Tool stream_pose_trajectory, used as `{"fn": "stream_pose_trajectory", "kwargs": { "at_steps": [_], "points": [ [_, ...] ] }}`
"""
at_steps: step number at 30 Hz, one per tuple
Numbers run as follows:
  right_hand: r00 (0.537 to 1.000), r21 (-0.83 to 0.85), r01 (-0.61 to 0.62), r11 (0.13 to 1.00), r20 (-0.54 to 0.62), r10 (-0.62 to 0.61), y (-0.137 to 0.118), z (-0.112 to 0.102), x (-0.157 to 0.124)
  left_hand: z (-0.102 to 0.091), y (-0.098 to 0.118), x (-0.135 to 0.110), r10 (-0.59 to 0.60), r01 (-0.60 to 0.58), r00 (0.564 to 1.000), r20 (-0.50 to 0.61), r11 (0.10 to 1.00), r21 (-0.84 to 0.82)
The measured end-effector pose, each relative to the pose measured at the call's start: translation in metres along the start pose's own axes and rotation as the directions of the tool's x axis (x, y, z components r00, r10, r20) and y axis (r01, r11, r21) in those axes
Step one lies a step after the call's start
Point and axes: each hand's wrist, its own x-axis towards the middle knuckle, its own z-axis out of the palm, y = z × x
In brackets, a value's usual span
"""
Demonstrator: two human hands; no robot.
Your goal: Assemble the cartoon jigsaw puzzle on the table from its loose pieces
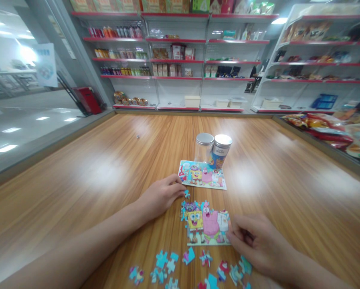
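Hands at the puzzle: my left hand lies palm down, fingers slack, tips touching a stray piece just beside its ragged top-left corner. My right hand curls at its lower-right corner; whether it pinches anything I cannot tell. I judge the puzzle mostly joined, its cartoon figures whole. It sits midway along the near edge of the table, where loose pieces remain; a reference picture lies beyond.

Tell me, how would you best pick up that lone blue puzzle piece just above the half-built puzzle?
Pinch the puzzle piece by its left and right edges from straight above: it lies flat on the table, too thin to grasp otherwise. The left hand is right beside it.
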Motion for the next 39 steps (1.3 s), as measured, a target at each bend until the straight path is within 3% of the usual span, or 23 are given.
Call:
{"fn": "stream_pose_trajectory", "kwargs": {
  "at_steps": [11, 20, 28, 39],
  "points": [
    [1.0, -0.002, -0.017, 1.0, 0.014, 0.017, 0.0, 0.0, 0.0, 0.0, 0.013, 0.001, -0.045, 0.026, 0.996, 0.079, 0.975, 0.22],
    [1.0, -0.006, -0.017, 1.0, 0.015, 0.018, -0.002, -0.001, 0.002, 0.0, 0.021, 0.007, -0.161, 0.152, 0.985, 0.055, 0.979, 0.133],
    [0.999, 0.0, -0.025, 1.0, 0.023, 0.025, -0.001, 0.0, 0.001, 0.0, 0.029, 0.009, -0.183, 0.169, 0.98, 0.078, 0.972, 0.162],
    [0.999, -0.013, -0.029, 0.999, 0.022, 0.03, 0.001, 0.001, 0.001, 0.005, 0.024, 0.009, -0.191, 0.189, 0.981, 0.021, 0.979, 0.075]
  ]
}}
